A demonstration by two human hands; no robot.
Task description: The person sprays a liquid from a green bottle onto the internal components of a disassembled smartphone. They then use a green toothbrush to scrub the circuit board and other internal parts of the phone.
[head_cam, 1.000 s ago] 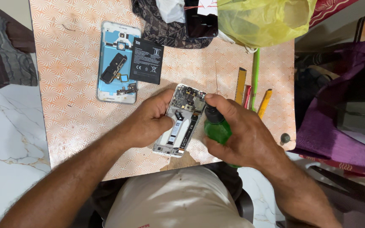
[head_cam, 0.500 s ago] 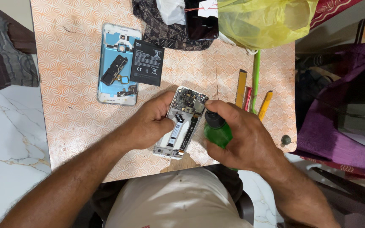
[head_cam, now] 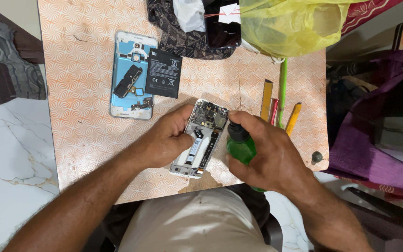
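- the table, patterned in orange and white, takes up most of the view; its near edge runs just under both hands, and the widest bare stretch lies to the left, below the second phone.
- a yellow plastic bag sits bunched at the far right corner, with a dark patterned cloth beside it, so the back edge is crowded.
- the left hand is closed on the left side of the opened phone, seemingly to keep it from sliding; the phone lies flat near the front edge with its circuit board facing up.
- the right hand is wrapped around a small green bottle, black cap tipped toward the phone's right edge (whether the cap touches the phone i cannot tell).
- a second phone shell, pale blue inside, lies well apart at upper left, out of the way of both hands.
- a black battery rests just beside that shell, overlapping its right edge.
- a few thin tools in yellow, red and green lie side by side just right of the bottle hand, leaving little room on that side.
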